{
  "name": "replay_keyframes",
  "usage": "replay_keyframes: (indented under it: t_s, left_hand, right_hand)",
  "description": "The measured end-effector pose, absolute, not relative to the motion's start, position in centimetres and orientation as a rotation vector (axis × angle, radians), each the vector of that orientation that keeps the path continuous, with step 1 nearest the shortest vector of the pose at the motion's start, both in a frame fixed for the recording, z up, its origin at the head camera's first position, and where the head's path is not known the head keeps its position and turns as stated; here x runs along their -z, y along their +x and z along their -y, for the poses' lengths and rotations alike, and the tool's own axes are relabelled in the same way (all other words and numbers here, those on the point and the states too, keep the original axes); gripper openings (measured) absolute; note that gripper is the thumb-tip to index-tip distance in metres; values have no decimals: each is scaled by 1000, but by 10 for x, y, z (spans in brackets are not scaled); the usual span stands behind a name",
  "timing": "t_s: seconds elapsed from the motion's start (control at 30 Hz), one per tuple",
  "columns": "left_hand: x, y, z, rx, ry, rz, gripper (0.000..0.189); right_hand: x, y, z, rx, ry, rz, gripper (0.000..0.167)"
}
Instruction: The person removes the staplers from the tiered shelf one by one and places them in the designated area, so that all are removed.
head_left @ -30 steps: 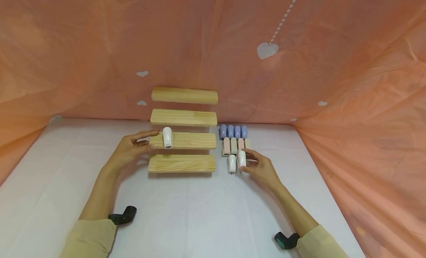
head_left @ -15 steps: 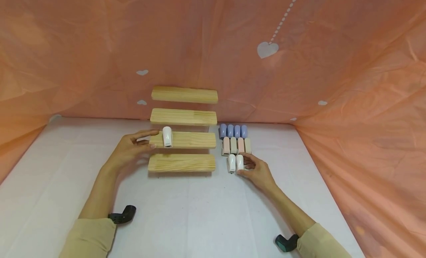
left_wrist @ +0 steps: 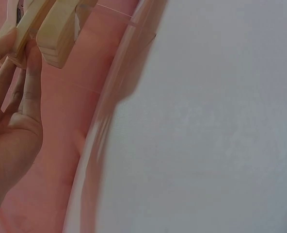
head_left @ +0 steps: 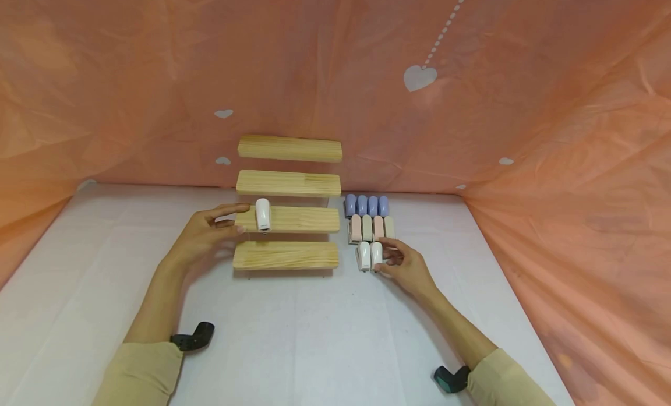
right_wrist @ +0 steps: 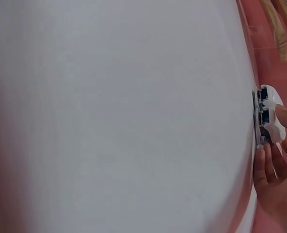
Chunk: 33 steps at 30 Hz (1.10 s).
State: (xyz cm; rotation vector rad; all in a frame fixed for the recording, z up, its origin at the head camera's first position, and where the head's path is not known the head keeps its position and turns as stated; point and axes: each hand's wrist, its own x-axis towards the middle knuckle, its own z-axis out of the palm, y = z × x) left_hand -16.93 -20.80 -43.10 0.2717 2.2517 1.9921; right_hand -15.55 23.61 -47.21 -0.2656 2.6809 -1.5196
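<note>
My left hand (head_left: 207, 234) pinches the left end of a wooden shelf board (head_left: 304, 219), thumb on one face and fingers on the other, as the left wrist view shows of the board (left_wrist: 29, 26). A white mini stapler (head_left: 263, 215) stands on that board, just right of the fingertips. My right hand (head_left: 409, 269) grips another white mini stapler (head_left: 376, 256) between thumb and fingers. It stands on the table right beside a matching white stapler (head_left: 364, 257). In the right wrist view, the thumb lies against a white stapler (right_wrist: 278, 133).
Further boards rise in tiers, such as the top board (head_left: 290, 148) and the lowest board (head_left: 285, 256). Behind the white staplers are a row of pink and cream staplers (head_left: 367, 227) and several blue staplers (head_left: 373, 206). An orange curtain (head_left: 157, 74) backs the white table (head_left: 293, 336).
My right hand has moved slightly left and down, setting the white stapler close beside its neighbour. The left hand stays on the shelf board.
</note>
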Motion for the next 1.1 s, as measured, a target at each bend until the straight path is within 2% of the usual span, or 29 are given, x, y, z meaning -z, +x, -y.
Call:
replay_keyframes:
  t_s: [0.33, 0.67, 1.1]
  left_hand:
    - [432, -169, 208, -1980, 279, -2270, 47]
    - [431, -168, 208, -1980, 284, -2277, 46]
    - [435, -170, 208, -2004, 278, -2266, 47]
  right_hand:
    - [460, -159, -236, 1566, -292, -2747, 50]
    - [436, -168, -214, 1767, -617, -2586, 44]
    - [398, -167, -173, 1901, -819, -2335, 45]
